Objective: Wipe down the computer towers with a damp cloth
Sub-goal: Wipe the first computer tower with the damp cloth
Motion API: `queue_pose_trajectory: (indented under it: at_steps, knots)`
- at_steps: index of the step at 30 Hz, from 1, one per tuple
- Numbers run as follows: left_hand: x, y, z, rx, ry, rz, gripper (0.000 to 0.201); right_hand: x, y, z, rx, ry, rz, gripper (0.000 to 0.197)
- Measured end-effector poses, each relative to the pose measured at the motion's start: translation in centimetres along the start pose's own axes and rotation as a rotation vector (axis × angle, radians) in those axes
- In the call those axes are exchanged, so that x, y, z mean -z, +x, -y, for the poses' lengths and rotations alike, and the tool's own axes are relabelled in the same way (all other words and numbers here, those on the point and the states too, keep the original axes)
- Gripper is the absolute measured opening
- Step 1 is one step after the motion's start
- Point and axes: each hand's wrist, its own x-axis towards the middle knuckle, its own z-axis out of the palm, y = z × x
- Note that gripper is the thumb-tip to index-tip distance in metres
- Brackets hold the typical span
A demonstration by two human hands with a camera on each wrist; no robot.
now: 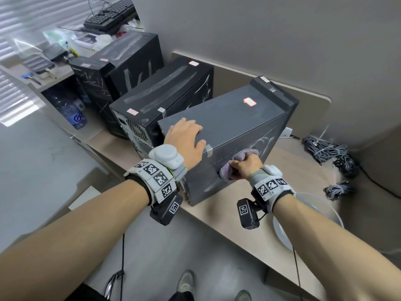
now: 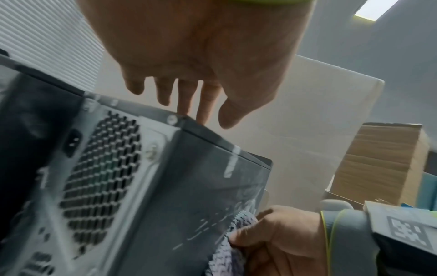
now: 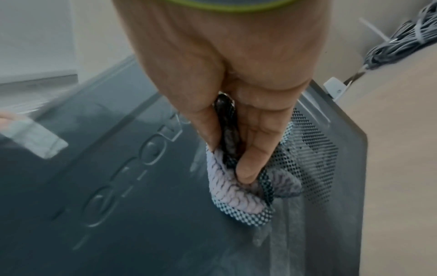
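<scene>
Head view looks down from above; both wrist views sit close, sharing the nearest dusty dark-grey metal computer tower (image 1: 227,135) side panel.

1. The cloth (image 1: 234,165) is mostly hidden inside the right hand (image 1: 246,167) — only bunched edges show.
2. The bowl (image 1: 321,205), at four o'clock from the nearest tower (image 1: 227,135), lies largely behind the right forearm.
3. Tower labels are too small to read.

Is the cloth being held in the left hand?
No, the right hand grips the cloth; the left hand rests on the tower.
</scene>
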Motion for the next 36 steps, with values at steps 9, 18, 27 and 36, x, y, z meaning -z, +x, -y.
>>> queue_pose_trajectory:
  at_steps: [9,18,27,36]
  knots:
    - [-0.9,2.2,-3.7,0.064,0.166,0.102,0.045,0.4,-0.8,0.6,0.144,0.235,0.263,0.042]
    - [-2.3,2.9,-5.5,0.185,0.285,0.056,0.043,5.1,2.5,-0.3,0.207,0.264,0.103,0.046]
    - [-2.8,3.2,-6.6,0.266,0.289,0.019,0.042,6.2,2.6,-0.5,0.176,0.217,0.138,0.035]
    - [-2.7,3.3,-6.4,0.276,0.294,0.032,0.045,9.4,4.9,-1.0,0.182,0.412,-0.003,0.041]
